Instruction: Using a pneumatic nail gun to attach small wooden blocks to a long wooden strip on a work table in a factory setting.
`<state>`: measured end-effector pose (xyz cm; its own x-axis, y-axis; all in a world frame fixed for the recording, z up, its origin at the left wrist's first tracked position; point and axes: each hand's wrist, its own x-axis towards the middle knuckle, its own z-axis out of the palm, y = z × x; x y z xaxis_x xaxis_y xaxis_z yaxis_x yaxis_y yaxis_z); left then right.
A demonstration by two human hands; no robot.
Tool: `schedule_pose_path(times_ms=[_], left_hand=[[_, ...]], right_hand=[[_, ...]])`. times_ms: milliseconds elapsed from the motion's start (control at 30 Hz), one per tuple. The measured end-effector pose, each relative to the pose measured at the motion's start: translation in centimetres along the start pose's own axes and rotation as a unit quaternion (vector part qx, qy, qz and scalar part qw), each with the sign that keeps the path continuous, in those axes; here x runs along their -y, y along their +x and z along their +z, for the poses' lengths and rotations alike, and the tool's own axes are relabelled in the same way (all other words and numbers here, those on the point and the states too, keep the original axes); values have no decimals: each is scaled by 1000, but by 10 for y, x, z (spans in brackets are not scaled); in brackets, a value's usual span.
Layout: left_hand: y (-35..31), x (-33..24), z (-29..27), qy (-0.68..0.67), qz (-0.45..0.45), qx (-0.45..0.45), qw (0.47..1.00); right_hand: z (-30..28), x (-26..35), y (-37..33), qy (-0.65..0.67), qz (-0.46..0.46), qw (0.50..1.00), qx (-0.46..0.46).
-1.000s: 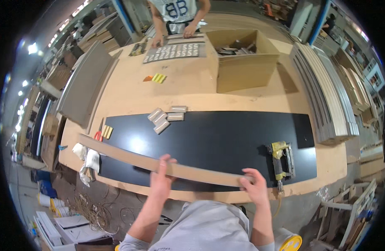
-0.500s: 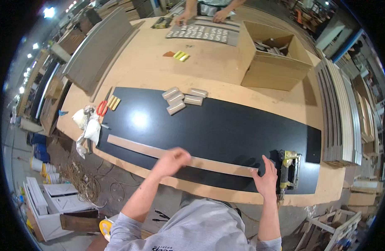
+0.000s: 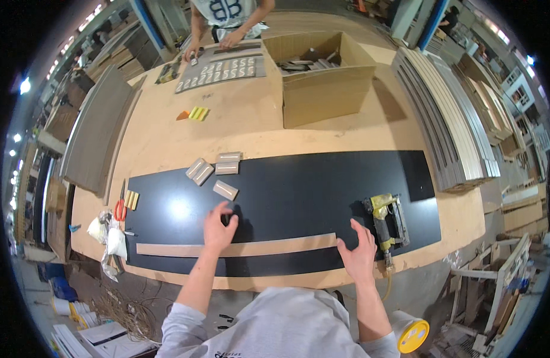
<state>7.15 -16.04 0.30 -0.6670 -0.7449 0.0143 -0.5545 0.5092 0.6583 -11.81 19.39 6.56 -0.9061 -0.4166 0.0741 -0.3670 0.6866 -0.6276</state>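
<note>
A long, narrow tan strip (image 3: 275,246) lies along the near side of a black panel (image 3: 310,185). My left hand (image 3: 218,230) is over the strip's left-middle part, with fingers bent and thumb apart; I see nothing held in it. Just beyond its fingertips is a small tan block (image 3: 226,190) with a pale line on top. Farther back sit several similar blocks (image 3: 227,168) in two pairs. At the strip's right end, my right hand (image 3: 358,250) has its fingers spread and its thumb close to that end.
A yellow-and-black nail gun (image 3: 384,218) with a hose lies right of my right hand. Scissors (image 3: 120,209) and white bags (image 3: 115,241) are at the left. Across the table stand a cardboard box (image 3: 328,98) and stacked boards (image 3: 445,119); a co-worker's hands (image 3: 230,40) work there.
The view has turned, shifting everything. My left hand has moved beyond the strip toward the blocks, and one block now lies apart from the others. My right hand stays by the strip's end.
</note>
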Motion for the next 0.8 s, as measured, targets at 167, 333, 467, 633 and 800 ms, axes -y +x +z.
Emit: schedule_pose_path(times_ms=[167,333,467,633,800], left_hand=[[-46,-19,5,-116,-30,25,993],[-88,-54,8,75,62,56,994],[-100,-79,24,98,148,73,981],[-105,-78,54,86,175,107,975],[-99,-52,17,74,173,113,976]], right_hand=[[47,44,46,39,-127,986,103],[157,108,80,11,-168,953,252],[211,164,101,-68,-201,949,232],[223,167,121,-73,-205,940,262],[155,76,115,-43,-203,960,185]])
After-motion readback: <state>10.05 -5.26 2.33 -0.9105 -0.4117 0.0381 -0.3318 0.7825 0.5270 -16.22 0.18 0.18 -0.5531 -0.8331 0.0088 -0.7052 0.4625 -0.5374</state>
